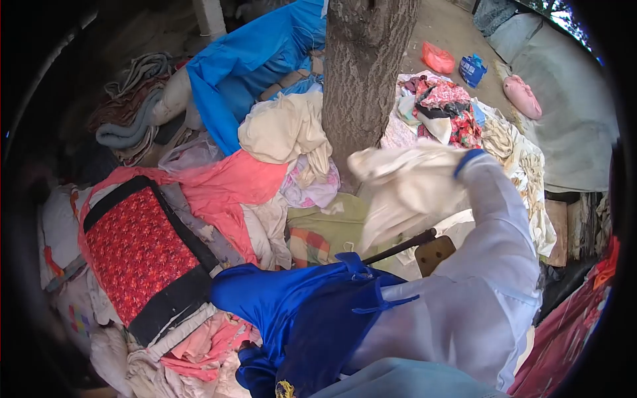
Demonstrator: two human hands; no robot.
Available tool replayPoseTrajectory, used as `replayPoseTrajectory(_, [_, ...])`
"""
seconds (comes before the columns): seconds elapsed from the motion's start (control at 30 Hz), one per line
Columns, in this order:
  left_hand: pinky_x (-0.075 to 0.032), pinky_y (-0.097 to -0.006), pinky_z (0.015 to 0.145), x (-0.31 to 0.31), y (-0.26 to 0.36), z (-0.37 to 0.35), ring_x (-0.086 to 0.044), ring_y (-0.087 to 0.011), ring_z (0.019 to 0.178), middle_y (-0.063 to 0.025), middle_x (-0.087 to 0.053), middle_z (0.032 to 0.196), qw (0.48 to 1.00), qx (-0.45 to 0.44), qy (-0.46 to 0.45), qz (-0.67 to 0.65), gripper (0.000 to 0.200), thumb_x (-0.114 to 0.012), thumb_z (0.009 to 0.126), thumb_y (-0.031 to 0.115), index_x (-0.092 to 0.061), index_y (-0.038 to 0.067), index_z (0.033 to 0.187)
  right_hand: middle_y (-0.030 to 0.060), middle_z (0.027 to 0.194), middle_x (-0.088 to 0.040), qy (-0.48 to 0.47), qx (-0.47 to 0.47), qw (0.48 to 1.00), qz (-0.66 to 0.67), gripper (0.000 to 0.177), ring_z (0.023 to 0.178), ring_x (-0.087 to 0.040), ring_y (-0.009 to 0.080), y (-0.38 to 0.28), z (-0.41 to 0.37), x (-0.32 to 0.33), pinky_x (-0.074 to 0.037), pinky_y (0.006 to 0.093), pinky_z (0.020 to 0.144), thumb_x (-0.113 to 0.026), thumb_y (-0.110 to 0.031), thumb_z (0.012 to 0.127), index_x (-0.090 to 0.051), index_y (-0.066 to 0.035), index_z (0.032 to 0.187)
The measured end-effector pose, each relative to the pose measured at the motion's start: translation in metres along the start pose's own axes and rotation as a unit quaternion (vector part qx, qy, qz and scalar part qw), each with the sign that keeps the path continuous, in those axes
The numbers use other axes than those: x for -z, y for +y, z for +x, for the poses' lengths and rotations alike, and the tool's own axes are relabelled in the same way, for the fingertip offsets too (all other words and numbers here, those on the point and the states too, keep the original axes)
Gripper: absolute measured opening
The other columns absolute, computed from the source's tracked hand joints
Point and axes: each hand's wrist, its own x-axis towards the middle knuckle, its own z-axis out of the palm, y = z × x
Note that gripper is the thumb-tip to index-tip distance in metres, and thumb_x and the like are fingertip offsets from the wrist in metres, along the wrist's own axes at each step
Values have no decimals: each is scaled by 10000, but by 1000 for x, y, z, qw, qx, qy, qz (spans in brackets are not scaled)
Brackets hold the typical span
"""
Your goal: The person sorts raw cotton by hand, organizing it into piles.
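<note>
A cream cloth (415, 189), smeared by motion, hangs in the air right of the tree trunk. My right arm, in a pale sleeve (497, 205) with a blue cuff (468, 161), reaches up to it. The cloth covers my right hand, which holds it up; the fingers are hidden. My left hand does not show. Below the cloth lie a green fabric (345, 222) and a dark rod (401, 246) beside a brown piece with holes (434, 255). Blue clothing (292, 298) covers my lap.
A tree trunk (361, 73) stands ahead. At left are a red patterned textile with black borders (142, 245) and a coral cloth (229, 192). A blue tarp (225, 79) lies behind, more fabrics (451, 109) right of the trunk, and a grey cover (570, 113) far right.
</note>
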Motion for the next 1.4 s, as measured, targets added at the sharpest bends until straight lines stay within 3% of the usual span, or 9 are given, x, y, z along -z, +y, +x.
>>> replayPoseTrajectory(0.13, [-479, -379, 953, -22, -38, -25, -583, -311, 1137, -209, -608, 1202, 978, 42, 156, -135, 463, -627, 830, 171, -558, -5, 1254, 154, 1073, -597, 89, -164, 981, 46, 397, 777, -636, 371, 100, -34, 43, -519, 527, 674, -596, -271, 818, -572, -162, 1199])
replayPoseTrajectory(0.3, [-484, -418, 927, -32, -28, -45, -612, -362, 1011, -238, -621, 1136, 730, 109, 475, -479, 417, -646, 847, 170, -564, -34, 1201, 147, 1077, -606, 53, -45, 948, 309, 390, 776, -630, 368, 72, 53, 9, -514, 539, 650, -601, -312, 831, -574, -146, 1183])
replayPoseTrajectory(0.4, [-493, -426, 883, -20, -22, -118, -621, -406, 949, -251, -627, 1165, 692, 161, 622, -329, 226, -662, 835, 175, -651, -23, 728, 142, 1079, -612, -160, 17, 899, 408, 390, 776, -627, 367, -25, 152, -48, -511, 546, 636, -604, -336, 839, -576, -136, 1173])
replayPoseTrajectory(0.6, [-541, -378, 731, -217, -24, -192, -668, -242, 777, -182, -687, 997, 616, 362, 584, -386, 295, -717, 821, 268, -654, -2, 924, 133, 1083, -623, -491, 5, 783, 381, 403, 775, -619, 363, -288, 253, -89, -506, 560, 608, -609, -384, 855, -578, -117, 1154])
replayPoseTrajectory(0.67, [-565, -367, 703, -296, 10, -198, -679, -237, 821, -148, -678, 981, 545, 459, 411, -568, 418, -743, 803, 317, -622, 0, 1048, 130, 1084, -627, -617, -68, 690, 373, 410, 774, -617, 362, -364, 310, -119, -504, 565, 598, -611, -401, 860, -579, -111, 1148])
replayPoseTrajectory(0.73, [-586, -358, 682, -344, 53, -218, -680, -247, 882, -137, -662, 1018, 466, 472, 294, -688, 489, -747, 803, 364, -599, 6, 1102, 141, 1044, -662, -415, 298, 798, 318, 471, 915, -641, 365, -485, 203, -34, -515, 598, 746, -617, -289, 908, -475, -114, 1321])
replayPoseTrajectory(0.9, [-606, -398, 683, -337, 80, -246, -652, -261, 989, -158, -619, 1125, 161, 459, 318, -814, 565, -695, 871, 411, -516, -8, 1205, 92, 957, -661, -397, 355, 794, 292, 439, 731, -670, 300, -653, 197, -63, -554, 467, 550, -701, -185, 880, -499, -146, 1268])
replayPoseTrajectory(1.2, [-414, -423, 1048, -326, -91, -210, -512, -293, 1248, -138, -511, 1384, -192, 228, 538, -788, 821, -513, 882, 658, -403, 59, 1433, 97, 925, -651, -437, 252, 820, 271, 377, 752, -674, 290, -698, 142, -84, -546, 455, 559, -643, -160, 917, -503, -90, 1260])
replayPoseTrajectory(1.4, [-443, -431, 1012, -369, -177, -214, -587, -349, 1115, -167, -611, 1239, -132, 221, 493, -831, 617, -479, 937, 486, -544, -23, 1280, 158, 1014, -625, -455, 167, 821, 301, 363, 790, -665, 382, -640, 175, -120, -546, 540, 580, -648, -127, 899, -505, -113, 1232])
